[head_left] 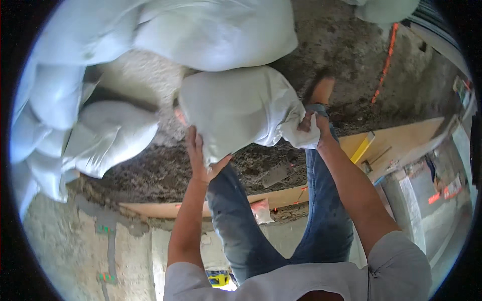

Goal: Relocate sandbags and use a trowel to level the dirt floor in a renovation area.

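Note:
A full white sack point(236, 108) hangs in front of my legs, above a rough concrete floor point(341, 55). My left hand point(200, 158) grips its lower left corner from beneath, fingers up along the fabric. My right hand point(312, 124) clutches the bunched cloth at the sack's right end. Both arms reach forward from the lower edge. My jeans point(241, 220) and one sandalled foot point(321, 90) show behind the sack.
More white sacks are piled at the top point(216, 30) and along the left point(113, 135). A wooden board point(401, 138) edges the floor, with a yellow level point(362, 147) and a trowel point(276, 174) nearby. An orange line point(385, 60) runs across the concrete.

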`<state>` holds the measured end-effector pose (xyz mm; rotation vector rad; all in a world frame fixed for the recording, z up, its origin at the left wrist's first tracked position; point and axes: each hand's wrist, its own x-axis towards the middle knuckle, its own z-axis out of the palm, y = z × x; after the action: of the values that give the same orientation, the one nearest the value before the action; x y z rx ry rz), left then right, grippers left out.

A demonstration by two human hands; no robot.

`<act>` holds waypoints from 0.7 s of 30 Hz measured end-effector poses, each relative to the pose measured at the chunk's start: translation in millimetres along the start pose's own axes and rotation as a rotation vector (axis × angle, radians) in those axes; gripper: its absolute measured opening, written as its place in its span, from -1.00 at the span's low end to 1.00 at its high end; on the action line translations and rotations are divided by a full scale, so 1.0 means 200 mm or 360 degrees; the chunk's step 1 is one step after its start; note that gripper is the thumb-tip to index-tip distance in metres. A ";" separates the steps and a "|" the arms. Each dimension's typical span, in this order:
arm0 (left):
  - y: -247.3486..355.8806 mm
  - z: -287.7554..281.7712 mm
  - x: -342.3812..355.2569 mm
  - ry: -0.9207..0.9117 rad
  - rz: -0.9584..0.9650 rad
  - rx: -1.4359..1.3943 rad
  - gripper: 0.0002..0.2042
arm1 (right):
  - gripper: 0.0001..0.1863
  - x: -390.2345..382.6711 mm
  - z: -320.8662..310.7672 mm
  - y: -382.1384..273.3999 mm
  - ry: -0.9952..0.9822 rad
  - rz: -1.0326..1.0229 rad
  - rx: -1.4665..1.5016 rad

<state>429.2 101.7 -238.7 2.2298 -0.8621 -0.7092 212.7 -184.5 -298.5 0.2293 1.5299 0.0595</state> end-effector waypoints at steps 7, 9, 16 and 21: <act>0.07 0.05 0.31 0.0174 0.0356 -0.0073 -0.40 | -0.78 0.11 -0.07 -0.10 -0.0609 -0.0133 0.0109; 0.13 -0.04 0.44 -0.0171 0.0309 -0.0003 -0.54 | -0.77 0.12 0.19 -0.07 -0.0227 -0.0319 -0.0028; 0.04 -0.02 0.26 -0.0056 -0.0395 -0.0989 -0.71 | -0.74 0.05 -0.36 0.16 -0.0113 -0.0621 -0.0129; 0.00 -0.17 0.06 0.0442 -0.1160 -0.1878 -0.79 | -0.82 0.02 -0.07 0.30 -0.0177 -0.0444 -0.0120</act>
<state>460.2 104.4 -218.9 1.3977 0.5025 -0.8649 205.8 -124.1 -290.8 -0.0411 1.4330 -0.1148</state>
